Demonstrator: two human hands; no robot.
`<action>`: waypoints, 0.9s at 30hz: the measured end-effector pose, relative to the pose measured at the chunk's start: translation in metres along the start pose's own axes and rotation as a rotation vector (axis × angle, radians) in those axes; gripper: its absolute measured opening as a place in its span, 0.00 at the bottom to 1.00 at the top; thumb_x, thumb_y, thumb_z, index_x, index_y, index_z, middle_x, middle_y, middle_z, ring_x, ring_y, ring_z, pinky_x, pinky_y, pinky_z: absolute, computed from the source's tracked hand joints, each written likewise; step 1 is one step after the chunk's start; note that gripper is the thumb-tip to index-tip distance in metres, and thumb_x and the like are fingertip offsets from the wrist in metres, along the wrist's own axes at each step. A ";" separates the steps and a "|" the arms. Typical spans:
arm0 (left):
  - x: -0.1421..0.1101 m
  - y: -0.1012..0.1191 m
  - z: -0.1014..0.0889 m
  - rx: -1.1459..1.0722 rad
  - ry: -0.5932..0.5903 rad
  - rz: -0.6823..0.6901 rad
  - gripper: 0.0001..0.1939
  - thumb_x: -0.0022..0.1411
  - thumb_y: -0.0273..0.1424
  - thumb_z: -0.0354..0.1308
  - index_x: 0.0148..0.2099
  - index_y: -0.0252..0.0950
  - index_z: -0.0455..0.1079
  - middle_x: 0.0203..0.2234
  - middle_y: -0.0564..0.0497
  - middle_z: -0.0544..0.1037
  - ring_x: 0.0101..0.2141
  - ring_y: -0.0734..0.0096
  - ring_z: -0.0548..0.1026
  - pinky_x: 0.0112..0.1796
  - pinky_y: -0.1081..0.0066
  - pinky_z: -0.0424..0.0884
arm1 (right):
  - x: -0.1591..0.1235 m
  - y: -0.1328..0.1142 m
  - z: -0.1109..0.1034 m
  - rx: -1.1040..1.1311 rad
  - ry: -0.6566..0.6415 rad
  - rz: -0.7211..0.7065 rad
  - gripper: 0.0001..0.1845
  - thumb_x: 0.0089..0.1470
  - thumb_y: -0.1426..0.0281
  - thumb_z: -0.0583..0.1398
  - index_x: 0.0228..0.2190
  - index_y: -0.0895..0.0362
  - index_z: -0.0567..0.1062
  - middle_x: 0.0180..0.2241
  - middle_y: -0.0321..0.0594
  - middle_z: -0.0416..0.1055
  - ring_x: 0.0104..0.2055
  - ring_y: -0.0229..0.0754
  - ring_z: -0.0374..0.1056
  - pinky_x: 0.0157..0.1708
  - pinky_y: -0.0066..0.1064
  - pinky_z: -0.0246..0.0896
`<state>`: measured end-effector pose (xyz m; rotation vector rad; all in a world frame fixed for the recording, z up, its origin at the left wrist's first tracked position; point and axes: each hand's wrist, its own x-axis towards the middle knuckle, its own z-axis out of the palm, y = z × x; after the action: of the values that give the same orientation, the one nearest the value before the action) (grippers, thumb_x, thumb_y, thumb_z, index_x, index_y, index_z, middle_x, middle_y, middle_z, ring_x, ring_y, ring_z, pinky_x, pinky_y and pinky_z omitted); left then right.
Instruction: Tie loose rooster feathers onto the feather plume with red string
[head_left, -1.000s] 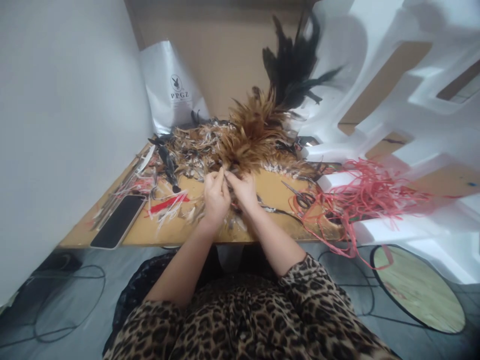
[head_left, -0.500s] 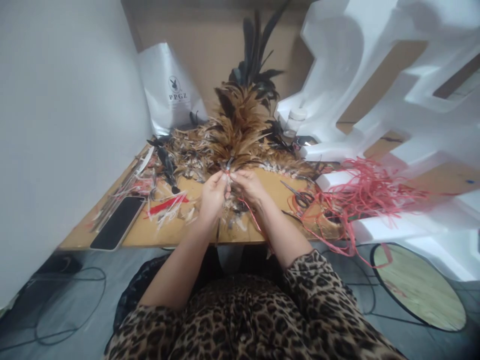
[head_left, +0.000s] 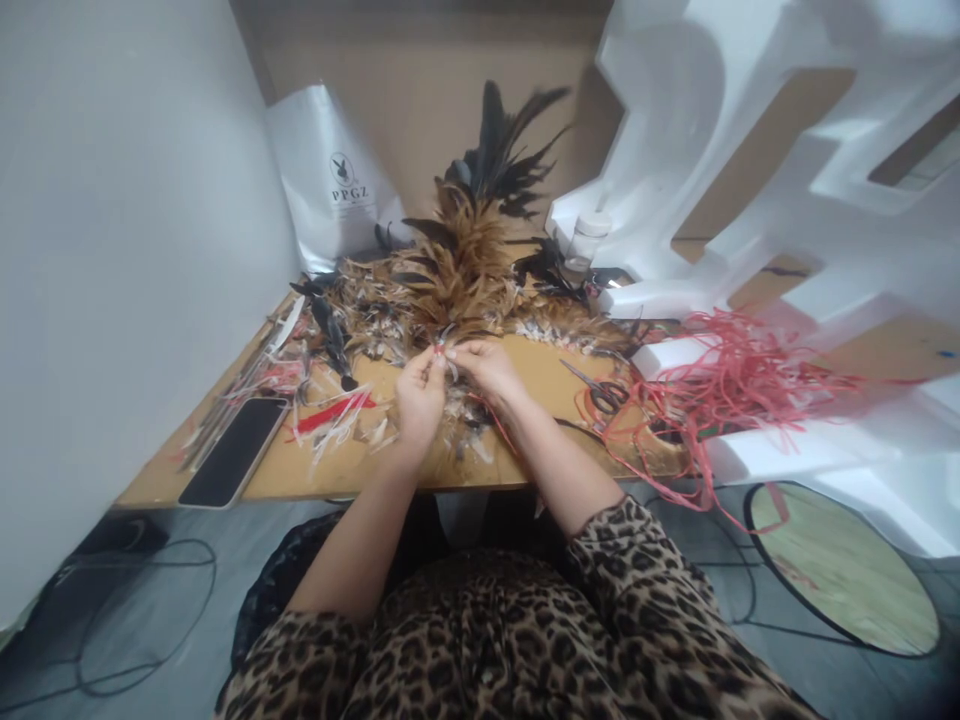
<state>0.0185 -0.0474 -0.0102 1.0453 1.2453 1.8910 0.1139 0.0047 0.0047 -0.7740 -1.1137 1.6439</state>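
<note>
My left hand (head_left: 421,396) is closed in a pinch on the narrow base of a feather bundle (head_left: 472,255). That bundle is brown and bushy low down, with long black feathers at its tip, and it points away from me. A bit of red binding shows at the left fingertips. My right hand (head_left: 491,374) is pinched shut right beside it, its fingertips almost touching the left ones; a pale sliver shows below them, but what they grip is too small to make out. Red string (head_left: 501,428) trails below the right hand toward the table edge.
Loose feathers (head_left: 367,300) lie across the back of the wooden table (head_left: 540,375). Scissors (head_left: 606,396) and a tangle of red plastic string (head_left: 750,390) are at right, beside white foam pieces (head_left: 667,300). A phone (head_left: 234,452) lies at left; a white bag (head_left: 337,180) stands behind.
Both hands and the feather bundle have shifted slightly left. The black tip has dropped lower and bends more to the right. The right fingers have changed their position at the base.
</note>
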 end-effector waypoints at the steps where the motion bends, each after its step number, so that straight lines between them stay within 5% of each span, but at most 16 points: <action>1: 0.001 -0.001 -0.001 0.046 0.018 0.050 0.14 0.52 0.33 0.62 0.41 0.32 0.76 0.32 0.48 0.77 0.31 0.74 0.72 0.35 0.75 0.68 | 0.000 0.001 0.002 -0.006 0.039 -0.018 0.16 0.26 0.65 0.71 0.19 0.60 0.75 0.18 0.33 0.71 0.21 0.31 0.63 0.26 0.25 0.56; 4: 0.001 -0.001 0.000 0.067 0.035 0.083 0.14 0.51 0.32 0.63 0.41 0.32 0.76 0.33 0.48 0.77 0.32 0.73 0.73 0.37 0.73 0.68 | 0.001 0.005 0.005 0.040 0.091 -0.021 0.15 0.26 0.66 0.71 0.18 0.60 0.74 0.18 0.33 0.71 0.21 0.30 0.62 0.25 0.24 0.56; 9: -0.004 0.012 0.003 -0.155 -0.079 -0.142 0.14 0.47 0.31 0.65 0.38 0.32 0.74 0.24 0.52 0.74 0.21 0.80 0.67 0.22 0.78 0.63 | -0.002 0.006 0.003 0.149 -0.044 0.090 0.17 0.29 0.64 0.70 0.21 0.59 0.72 0.16 0.31 0.67 0.16 0.30 0.59 0.15 0.23 0.50; 14: -0.005 0.019 0.004 -0.274 -0.159 -0.261 0.08 0.46 0.30 0.65 0.30 0.31 0.74 0.23 0.51 0.73 0.20 0.83 0.66 0.20 0.81 0.61 | -0.002 0.007 0.000 0.146 -0.151 0.104 0.17 0.33 0.61 0.69 0.23 0.59 0.72 0.14 0.28 0.63 0.15 0.30 0.57 0.15 0.23 0.51; 22: 0.004 0.015 0.003 -0.286 -0.037 -0.352 0.09 0.43 0.28 0.67 0.29 0.29 0.74 0.22 0.51 0.72 0.17 0.87 0.60 0.16 0.82 0.49 | 0.003 0.008 -0.009 -0.193 0.005 -0.080 0.18 0.34 0.58 0.68 0.21 0.61 0.74 0.21 0.35 0.71 0.23 0.31 0.63 0.28 0.24 0.59; 27: 0.008 0.020 0.000 -0.302 -0.039 -0.386 0.10 0.40 0.27 0.68 0.27 0.29 0.73 0.23 0.49 0.73 0.18 0.85 0.61 0.16 0.82 0.50 | -0.011 -0.007 -0.060 -0.586 0.123 -0.028 0.20 0.42 0.53 0.62 0.19 0.60 0.73 0.14 0.30 0.61 0.17 0.30 0.51 0.20 0.25 0.46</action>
<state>0.0130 -0.0480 0.0105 0.6275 1.0129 1.6810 0.1721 0.0137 -0.0117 -1.2039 -1.5298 1.2275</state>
